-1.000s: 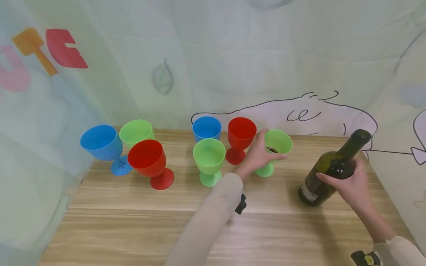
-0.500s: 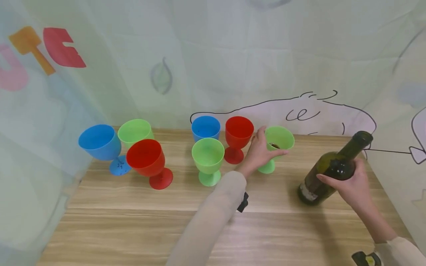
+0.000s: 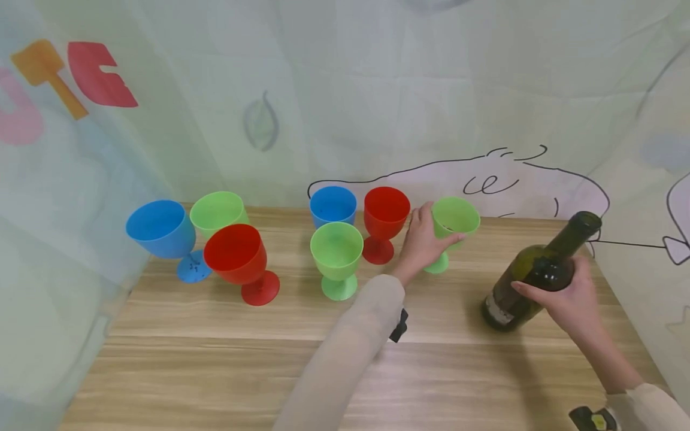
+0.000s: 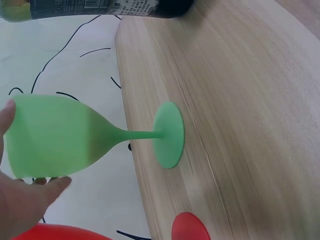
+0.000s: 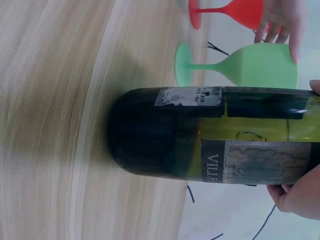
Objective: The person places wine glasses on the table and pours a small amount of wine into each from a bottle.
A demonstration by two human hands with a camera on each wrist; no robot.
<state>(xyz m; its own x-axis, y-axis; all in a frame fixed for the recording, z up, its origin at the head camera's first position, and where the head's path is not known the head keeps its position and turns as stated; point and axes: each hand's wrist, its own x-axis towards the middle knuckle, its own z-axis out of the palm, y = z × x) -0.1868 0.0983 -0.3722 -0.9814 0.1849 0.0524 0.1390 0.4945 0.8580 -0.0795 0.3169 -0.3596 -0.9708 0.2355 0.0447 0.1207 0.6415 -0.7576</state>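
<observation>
The person's left hand has its thumb and fingers curved around the bowl of a green goblet, parted only as wide as the bowl they hold, and I can make out a small dark patch inside. That goblet stands upright toward the back of the wooden table, its foot seemingly on the surface, with a red goblet just beside it, to the left of the hand. Farther right, the right hand grips a dark wine bottle around its body, thumb across the near side and the other fingers mostly hidden behind the glass, the hand spread about as far as the bottle's girth. The bottle is close to upright, but I can't tell whether its base touches the table; part of the label reads VILLE. Near the middle, a second green goblet stands in front of a blue goblet, partly covering it. Well apart on the left are three more: a leftmost blue goblet, a third green goblet behind, and a second red goblet in front. A pale printed cloth hangs beyond them all
</observation>
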